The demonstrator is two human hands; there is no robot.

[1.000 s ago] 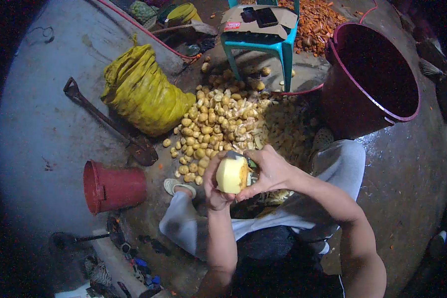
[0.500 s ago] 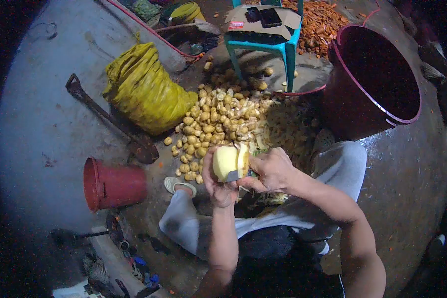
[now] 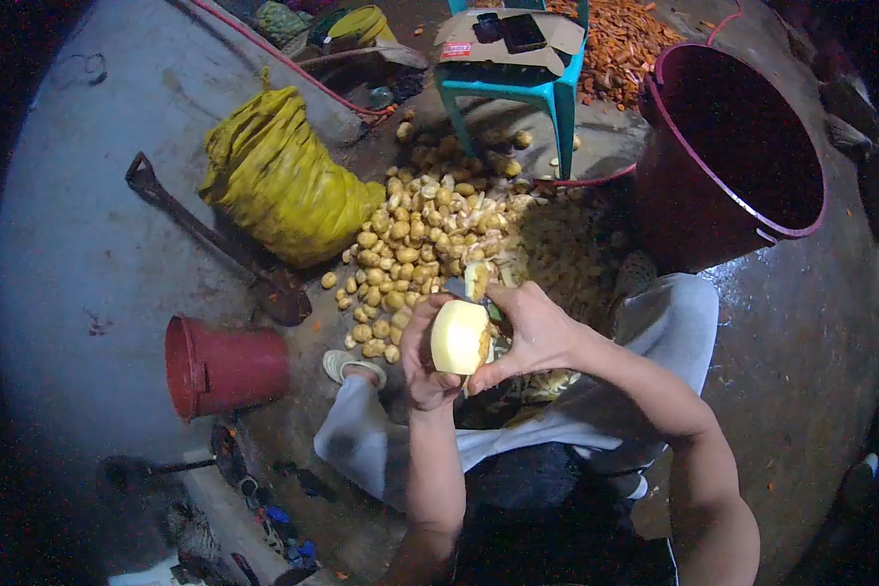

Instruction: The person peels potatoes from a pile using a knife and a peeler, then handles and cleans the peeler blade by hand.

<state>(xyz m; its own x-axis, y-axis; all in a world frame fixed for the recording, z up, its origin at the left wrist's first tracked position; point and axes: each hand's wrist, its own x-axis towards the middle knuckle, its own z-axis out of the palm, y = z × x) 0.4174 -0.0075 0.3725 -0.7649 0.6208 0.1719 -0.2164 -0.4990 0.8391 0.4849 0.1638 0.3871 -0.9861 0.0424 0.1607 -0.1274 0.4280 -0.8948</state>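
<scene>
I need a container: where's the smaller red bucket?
On the head view's left side, the smaller red bucket is below the shovel and left of the pale sandal.

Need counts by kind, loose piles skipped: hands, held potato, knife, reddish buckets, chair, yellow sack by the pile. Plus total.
Hands: 2 (left hand, right hand)
Held potato: 1
Knife: 1
Reddish buckets: 2 (small red bucket, large maroon bucket)
Teal chair: 1
Yellow sack: 1
Total: 8
</scene>
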